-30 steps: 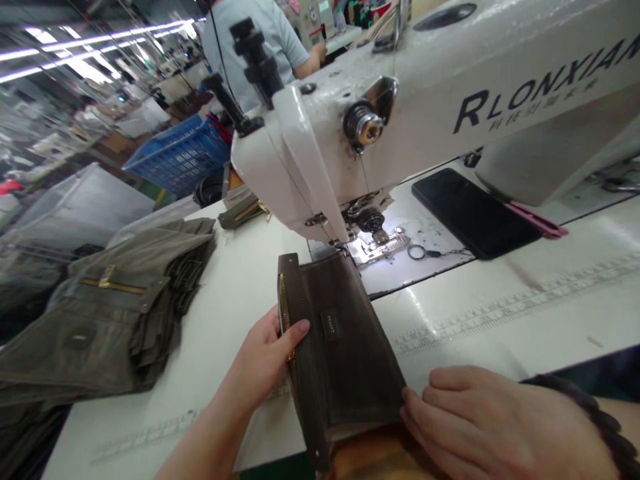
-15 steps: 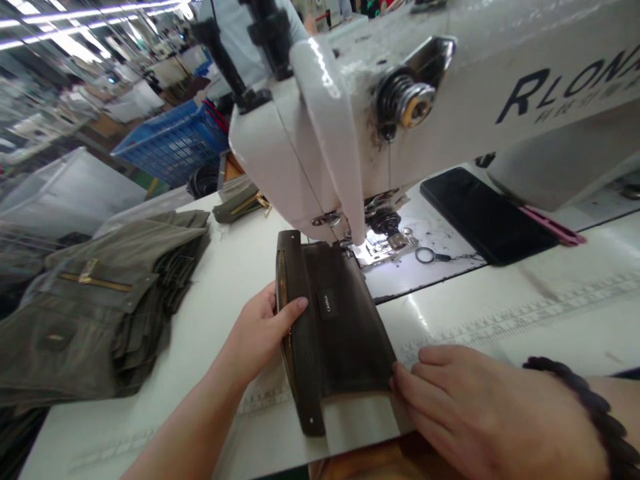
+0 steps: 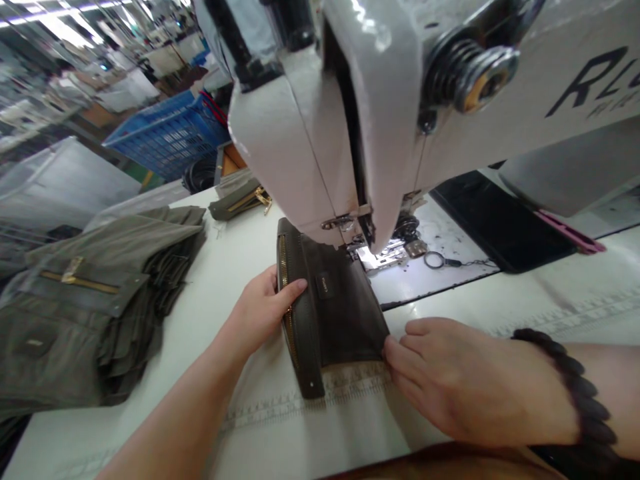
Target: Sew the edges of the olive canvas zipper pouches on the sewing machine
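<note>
A dark brown pouch piece (image 3: 340,307) with a gold zip along its left edge and a small label lies on the white table, its far end under the head of the white sewing machine (image 3: 400,113). My left hand (image 3: 260,310) grips the zip edge, thumb on top and fingers curled beneath. My right hand (image 3: 470,380) lies flat at the near right corner, fingertips pressing on the fabric's edge. A dark bead bracelet (image 3: 575,393) circles that wrist. The lit needle plate (image 3: 385,257) shines just right of the pouch.
A stack of olive-grey zipped pieces (image 3: 90,300) fills the table's left side. A single zipped piece (image 3: 237,200) lies behind. A black phone (image 3: 495,223) and a small key ring (image 3: 435,260) sit right of the needle. A blue basket (image 3: 165,137) stands beyond the table.
The pouch has slid forward, farther under the machine head, with both hands moving along. My view has leaned in closer to the machine.
</note>
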The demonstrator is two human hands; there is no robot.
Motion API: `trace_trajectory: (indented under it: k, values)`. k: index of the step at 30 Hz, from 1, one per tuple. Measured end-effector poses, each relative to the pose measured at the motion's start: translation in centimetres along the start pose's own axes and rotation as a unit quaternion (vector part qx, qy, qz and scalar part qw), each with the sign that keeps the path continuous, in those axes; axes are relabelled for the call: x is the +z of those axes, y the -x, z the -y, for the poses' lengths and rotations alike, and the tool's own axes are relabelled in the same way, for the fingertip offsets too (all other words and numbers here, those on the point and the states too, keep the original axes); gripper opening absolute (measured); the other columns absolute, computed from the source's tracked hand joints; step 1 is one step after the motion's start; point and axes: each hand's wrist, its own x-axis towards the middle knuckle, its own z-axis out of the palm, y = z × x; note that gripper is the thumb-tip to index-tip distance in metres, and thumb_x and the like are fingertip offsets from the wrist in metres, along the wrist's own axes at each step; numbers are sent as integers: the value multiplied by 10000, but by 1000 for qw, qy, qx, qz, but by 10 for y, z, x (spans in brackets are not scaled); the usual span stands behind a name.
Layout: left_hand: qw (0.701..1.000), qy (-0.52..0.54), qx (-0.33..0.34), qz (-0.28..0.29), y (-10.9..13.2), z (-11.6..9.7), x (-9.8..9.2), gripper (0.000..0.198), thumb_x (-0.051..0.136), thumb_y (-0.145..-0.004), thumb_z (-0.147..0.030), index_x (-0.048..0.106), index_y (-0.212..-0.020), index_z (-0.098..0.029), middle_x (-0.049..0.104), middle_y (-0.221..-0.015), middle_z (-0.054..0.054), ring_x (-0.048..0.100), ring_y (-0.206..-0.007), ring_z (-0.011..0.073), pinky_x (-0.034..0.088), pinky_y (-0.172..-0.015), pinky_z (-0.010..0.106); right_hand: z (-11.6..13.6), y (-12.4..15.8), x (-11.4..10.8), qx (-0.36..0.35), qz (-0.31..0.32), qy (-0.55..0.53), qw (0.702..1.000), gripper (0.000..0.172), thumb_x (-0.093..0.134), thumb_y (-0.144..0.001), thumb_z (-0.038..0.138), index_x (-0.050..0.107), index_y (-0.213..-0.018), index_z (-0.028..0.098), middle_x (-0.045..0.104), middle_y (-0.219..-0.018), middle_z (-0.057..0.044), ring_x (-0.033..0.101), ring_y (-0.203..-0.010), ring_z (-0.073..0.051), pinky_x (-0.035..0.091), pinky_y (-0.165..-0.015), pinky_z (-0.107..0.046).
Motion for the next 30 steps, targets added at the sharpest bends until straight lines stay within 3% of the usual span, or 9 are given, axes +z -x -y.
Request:
trace_trajectory:
  k: [10,15,23,27,30]
  values:
    - [992,-107,33,-52,-17,-14,-6,250,597,-703,-352,608,-849,-149,664,-834,38,583,-767,233,422,-677,296,-17,-6,10,10,-17,14,1000,118,473,-727,84,558,-690,157,497,-649,-35,428,-555,-157,238,-450,-288]
    - [980,-161,65,-94,-25,-19,-8,180,608,-686,-302,634,-801,-166,660,-791,30,572,-806,247,396,-749,317,-25,-8,13,30,-26,16,999,176,418,-716,49,559,-709,152,513,-688,-42,401,-521,-148,248,-448,-286]
    - [987,-79,67,-119,-37,-28,-12,121,681,-564,-204,625,-665,-170,658,-700,31,560,-854,261,413,-766,319,-36,-11,19,59,-43,60,995,256,361,-715,3,575,-776,129,560,-748,-51,410,-519,-121,286,-480,-271]
    - [986,-104,76,-110,-45,-26,-15,105,674,-572,-228,613,-642,-178,651,-685,29,559,-853,267,413,-767,325,-41,-13,25,80,-55,85,992,323,330,-729,-6,577,-878,137,571,-786,-42,430,-565,-128,299,-504,-270]
    - [980,-138,95,-108,-50,-27,-19,112,668,-588,-238,611,-667,-182,648,-725,36,546,-890,278,406,-790,331,-46,-15,25,89,-64,74,991,271,354,-747,12,583,-832,127,545,-719,-24,408,-530,-126,286,-477,-272]
